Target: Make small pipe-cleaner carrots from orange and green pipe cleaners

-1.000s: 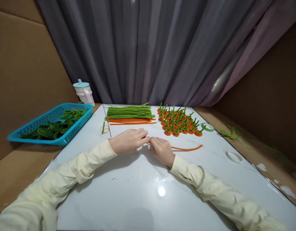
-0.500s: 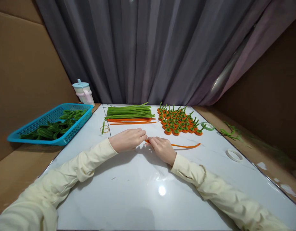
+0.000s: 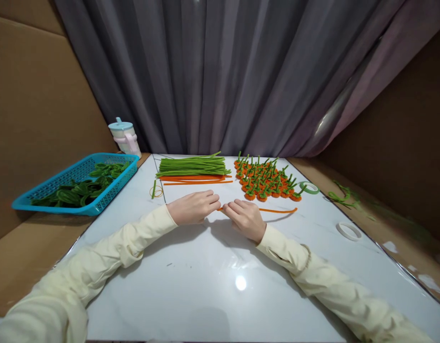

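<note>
An orange pipe cleaner runs through both hands just above the table, its long free end reaching out to the right. My left hand is closed in a pinch on its left end. Close beside it, my right hand is closed round the same pipe cleaner, with a short orange stretch showing between the two hands. Fingers hide the rest of the held part. Behind the hands lie a bundle of green pipe cleaners and, in front of it, several straight orange pipe cleaners.
Rows of small orange pieces with green stems stand at the back right. Near them lie green tape and a white tape roll. A blue basket of green loops and a lidded cup are at left.
Both hands have shifted slightly right, the right one a little more, so a bit more orange shows between them. The free end of the pipe cleaner has risen slightly.
</note>
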Demonstrator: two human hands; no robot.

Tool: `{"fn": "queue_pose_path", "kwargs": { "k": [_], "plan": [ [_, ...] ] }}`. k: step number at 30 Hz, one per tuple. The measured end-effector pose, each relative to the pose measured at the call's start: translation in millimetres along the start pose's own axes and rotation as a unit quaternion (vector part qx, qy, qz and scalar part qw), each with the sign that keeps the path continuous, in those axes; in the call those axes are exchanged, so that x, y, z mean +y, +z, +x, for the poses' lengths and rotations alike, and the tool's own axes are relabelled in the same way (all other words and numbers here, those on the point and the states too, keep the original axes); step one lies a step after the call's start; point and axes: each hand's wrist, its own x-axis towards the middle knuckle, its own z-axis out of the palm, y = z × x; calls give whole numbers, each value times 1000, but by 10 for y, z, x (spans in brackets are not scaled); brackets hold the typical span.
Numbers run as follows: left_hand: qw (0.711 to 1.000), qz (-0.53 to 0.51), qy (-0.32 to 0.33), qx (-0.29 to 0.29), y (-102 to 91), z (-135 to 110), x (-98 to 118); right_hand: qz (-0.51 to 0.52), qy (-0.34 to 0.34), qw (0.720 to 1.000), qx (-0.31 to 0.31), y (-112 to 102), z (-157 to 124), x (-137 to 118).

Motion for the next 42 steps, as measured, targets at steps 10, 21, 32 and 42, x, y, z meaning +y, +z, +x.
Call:
{"fn": "queue_pose_path", "kwargs": {
  "k": [10,21,32,42],
  "plan": [
    [932,-342,-15,122,124,14,-117,239,76,968,19,122,-66,50],
    [773,-602,-152,132,289,57,-23,365,207,907,25,93,-90,-101],
    [767,-597,-218,95,449,67,56,426,382,820,-3,102,9,-164],
    [896,-357,-225,139,558,50,135,437,386,810,-60,135,-9,-122]
  ]
}}
